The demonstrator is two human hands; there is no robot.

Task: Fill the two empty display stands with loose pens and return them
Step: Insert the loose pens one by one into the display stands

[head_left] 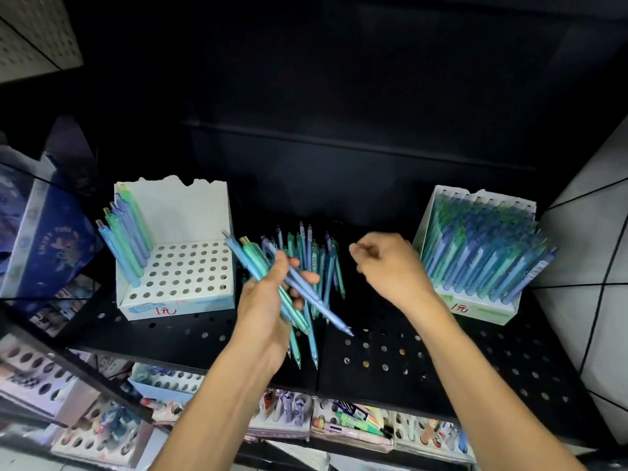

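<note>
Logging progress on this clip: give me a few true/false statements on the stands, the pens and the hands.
1. The left hand holds a bundle of pens. True.
2. The right stand is empty. False: it is packed with pens.
3. The left stand has pens only along its left side. True.
4. The right hand grips several pens. False: no pen shows in it.

blue printed box [51,239] at left, stationery trays [353,424] on the shelf below
</note>
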